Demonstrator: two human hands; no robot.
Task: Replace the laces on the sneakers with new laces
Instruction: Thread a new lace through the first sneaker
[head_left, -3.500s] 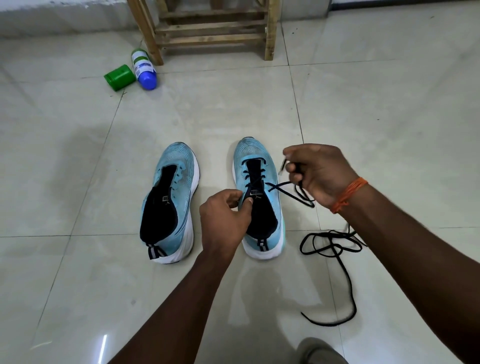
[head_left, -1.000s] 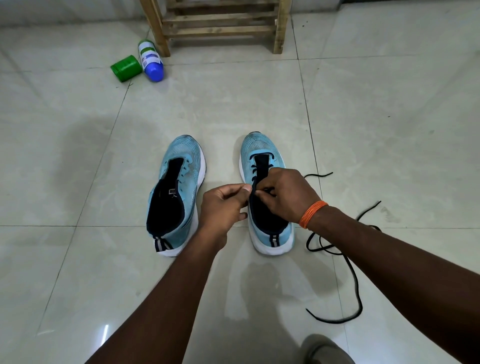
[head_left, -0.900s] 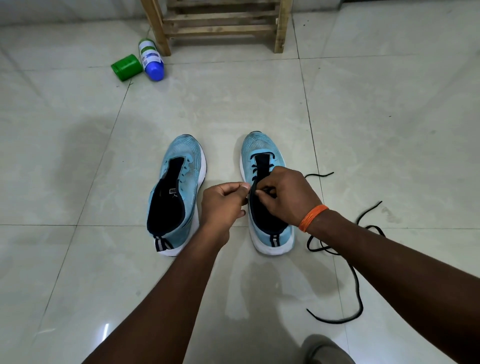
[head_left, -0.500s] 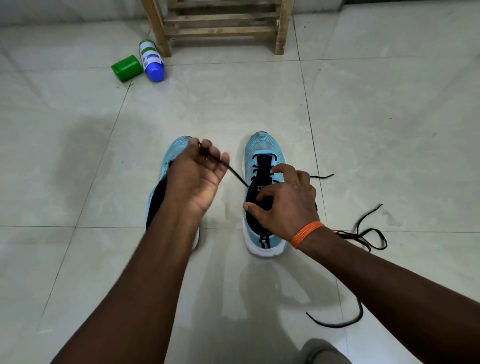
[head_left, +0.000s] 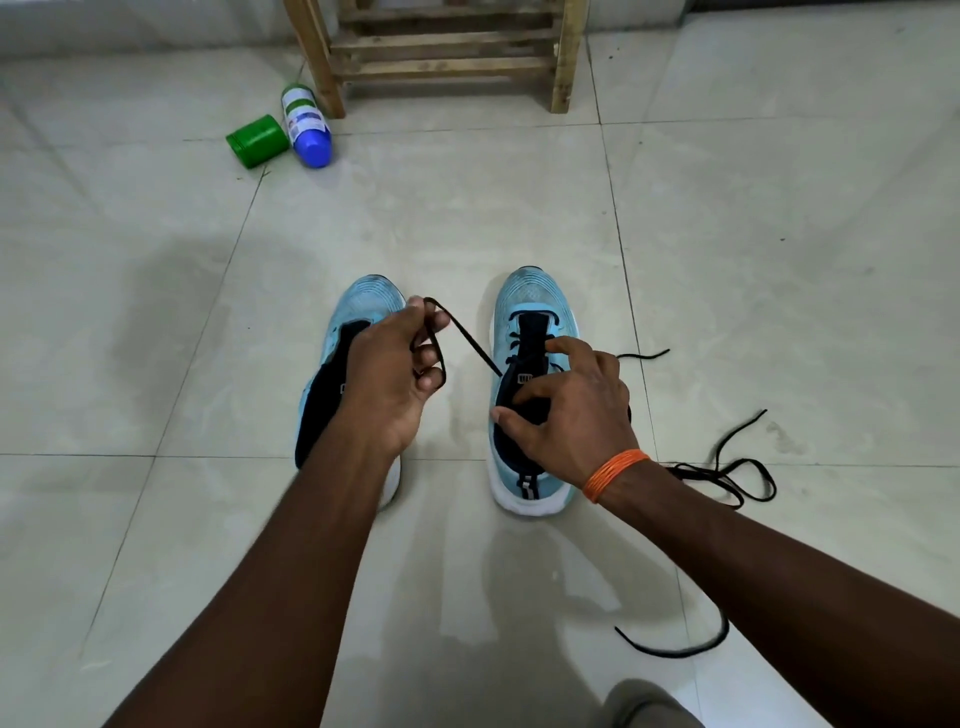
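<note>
While the left hand (head_left: 395, 379) hangs above the left sneaker (head_left: 366, 306), a pale-blue knit shoe with black lining and a white sole, its fingers are curled round a flat black lace (head_left: 472, 345), pinching it between thumb and forefinger with a loop draped over the other fingers; that lace runs taut toward 4 o'clock from the hand down to the eyelets of the right sneaker (head_left: 530, 299), a matching pale-blue knit shoe standing just beside the first at its 3 o'clock, both toes pointing to 12 o'clock; the eyelets nearest the toe of the right sneaker carry black lacing; the right hand (head_left: 576, 415), with an orange thread wristband (head_left: 615, 473) at the wrist, grips the right sneaker at its opening, thumb on the edge at 9 o'clock, bent fingers over the far edge, forefinger on the black tongue; 1 short black lace end pokes out at 3 o'clock of this shoe; a loose tangle of black lace (head_left: 727, 473) lies on the glossy pale tiled floor (head_left: 779, 234) at 4 o'clock of the shoe, trailing toward 6 o'clock; whether it joins the held lace I cannot tell; at 11 o'clock of the view, well apart from the shoes, a green cylindrical plastic jar (head_left: 257, 140) lies just beside a white plastic bottle with a blue cap (head_left: 306, 127), both on their sides; at 12 o'clock stands a slatted wooden rack (head_left: 447, 52).
</note>
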